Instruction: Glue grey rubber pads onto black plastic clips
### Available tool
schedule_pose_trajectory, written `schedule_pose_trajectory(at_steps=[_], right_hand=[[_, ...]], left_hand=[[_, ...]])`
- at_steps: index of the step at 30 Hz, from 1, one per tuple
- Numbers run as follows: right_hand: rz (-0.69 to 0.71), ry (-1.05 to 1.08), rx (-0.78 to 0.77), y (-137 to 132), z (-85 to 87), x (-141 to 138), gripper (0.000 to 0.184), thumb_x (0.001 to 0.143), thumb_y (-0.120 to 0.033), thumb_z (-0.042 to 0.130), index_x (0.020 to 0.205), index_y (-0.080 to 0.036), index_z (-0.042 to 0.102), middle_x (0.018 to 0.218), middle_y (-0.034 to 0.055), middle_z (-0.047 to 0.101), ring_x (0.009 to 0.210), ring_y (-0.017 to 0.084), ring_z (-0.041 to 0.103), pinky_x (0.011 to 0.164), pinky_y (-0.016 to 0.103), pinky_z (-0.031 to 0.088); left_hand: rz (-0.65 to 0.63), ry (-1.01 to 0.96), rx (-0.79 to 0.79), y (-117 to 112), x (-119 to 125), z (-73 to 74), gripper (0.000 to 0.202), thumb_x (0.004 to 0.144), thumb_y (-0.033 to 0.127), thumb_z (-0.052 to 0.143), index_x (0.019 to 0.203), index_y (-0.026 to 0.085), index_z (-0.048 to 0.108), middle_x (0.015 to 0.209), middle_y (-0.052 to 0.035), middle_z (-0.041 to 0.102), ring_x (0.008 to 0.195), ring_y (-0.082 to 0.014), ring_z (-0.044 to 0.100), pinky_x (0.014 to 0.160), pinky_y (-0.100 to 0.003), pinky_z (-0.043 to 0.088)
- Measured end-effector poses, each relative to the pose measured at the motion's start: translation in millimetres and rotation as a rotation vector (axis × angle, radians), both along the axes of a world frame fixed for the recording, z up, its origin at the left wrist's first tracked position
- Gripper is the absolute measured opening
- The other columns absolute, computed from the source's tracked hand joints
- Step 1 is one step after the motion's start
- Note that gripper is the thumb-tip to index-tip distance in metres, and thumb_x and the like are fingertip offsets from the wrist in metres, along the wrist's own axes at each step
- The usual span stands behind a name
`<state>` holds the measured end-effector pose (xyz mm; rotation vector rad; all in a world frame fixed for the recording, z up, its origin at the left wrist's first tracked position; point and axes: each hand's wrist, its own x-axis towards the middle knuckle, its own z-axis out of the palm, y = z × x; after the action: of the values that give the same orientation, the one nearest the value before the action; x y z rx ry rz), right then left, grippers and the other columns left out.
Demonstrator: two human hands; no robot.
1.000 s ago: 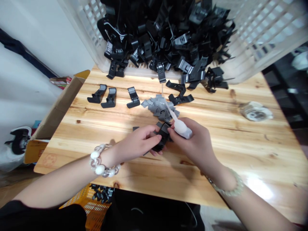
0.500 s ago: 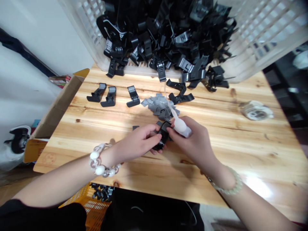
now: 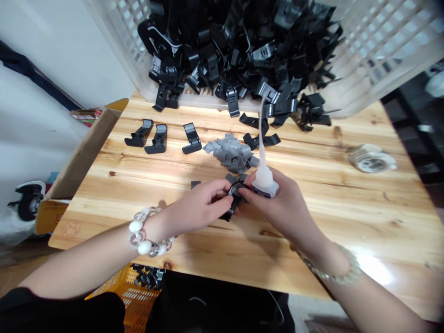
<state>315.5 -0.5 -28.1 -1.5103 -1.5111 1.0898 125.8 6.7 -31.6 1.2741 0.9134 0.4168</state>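
My left hand (image 3: 196, 203) grips a black plastic clip (image 3: 227, 215) between thumb and fingers, low over the wooden table. In my right hand (image 3: 282, 203) is a small white glue bottle (image 3: 264, 178), its long thin nozzle pointing up and away from me. My right thumb and fingertips also touch the clip's right end. Just beyond my hands lies a heap of small grey pads (image 3: 231, 152). One loose dark pad (image 3: 195, 184) rests beside my left fingers. The clip's underside is hidden by my fingers.
A white plastic basket (image 3: 128, 60) heaped with black clips (image 3: 215, 60) stands at the back. Several black clips (image 3: 192, 138) lie on the table (image 3: 347, 208) in front of it. A roll of tape (image 3: 371, 158) sits at the right. A yellow basket (image 3: 138, 300) is below the front edge.
The glue bottle has tipped more upright, and its nozzle has swung rightward, away from the grey heap. My left hand keeps the clip in nearly the same spot.
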Motion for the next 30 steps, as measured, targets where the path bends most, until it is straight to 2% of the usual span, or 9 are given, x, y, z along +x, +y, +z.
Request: schedule_pose_trajectory(at_steps=[4, 10, 15, 21, 30], right_hand=[[0.014, 0.040, -0.046, -1.0, -0.2, -0.7, 0.014, 0.073, -0.024, 0.071, 0.079, -0.019, 0.059, 0.074, 0.0000, 0.064, 0.068, 0.016, 0.059, 0.062, 0.030, 0.047], [0.028, 0.102, -0.119, 0.2, 0.0, 0.1, 0.016, 0.072, -0.024, 0.071, 0.079, -0.019, 0.058, 0.074, -0.0002, 0.063, 0.068, 0.017, 0.060, 0.063, 0.031, 0.047], [0.037, 0.154, -0.176, -0.4, 0.7, -2.0, 0.018, 0.072, -0.025, 0.071, 0.081, -0.019, 0.057, 0.072, -0.0005, 0.062, 0.066, 0.017, 0.061, 0.064, 0.032, 0.047], [0.049, 0.159, -0.156, -2.2, 3.3, -3.5, 0.018, 0.071, -0.024, 0.071, 0.080, -0.018, 0.056, 0.070, -0.0015, 0.061, 0.065, 0.014, 0.057, 0.061, 0.028, 0.045], [0.076, 0.139, -0.091, -2.9, 0.2, -3.8, 0.016, 0.075, -0.025, 0.070, 0.080, -0.019, 0.057, 0.070, -0.0014, 0.062, 0.064, 0.013, 0.058, 0.060, 0.026, 0.045]], left_hand=[[0.015, -0.034, -0.048, -0.5, 1.8, 2.3, 0.014, 0.097, 0.028, 0.046, 0.095, 0.017, 0.055, 0.091, -0.0028, 0.066, 0.084, -0.0152, 0.069, 0.077, -0.030, 0.056], [-0.022, 0.020, 0.021, -1.2, 1.1, 2.7, 0.016, 0.098, 0.028, 0.044, 0.092, 0.017, 0.054, 0.086, -0.0007, 0.064, 0.078, -0.0140, 0.069, 0.075, -0.029, 0.054], [-0.006, -0.008, 0.006, -0.9, 1.0, 0.8, 0.015, 0.097, 0.029, 0.047, 0.092, 0.017, 0.054, 0.087, -0.0009, 0.065, 0.075, -0.0126, 0.069, 0.072, -0.028, 0.054], [0.052, -0.092, -0.160, 1.8, 2.3, -0.8, 0.023, 0.096, 0.037, 0.051, 0.085, 0.017, 0.050, 0.081, -0.0028, 0.071, 0.064, -0.0128, 0.070, 0.066, -0.028, 0.057], [0.079, -0.122, -0.194, 4.7, 1.9, -2.1, 0.023, 0.095, 0.037, 0.053, 0.084, 0.017, 0.049, 0.078, -0.0032, 0.071, 0.062, -0.0133, 0.070, 0.064, -0.028, 0.058]])
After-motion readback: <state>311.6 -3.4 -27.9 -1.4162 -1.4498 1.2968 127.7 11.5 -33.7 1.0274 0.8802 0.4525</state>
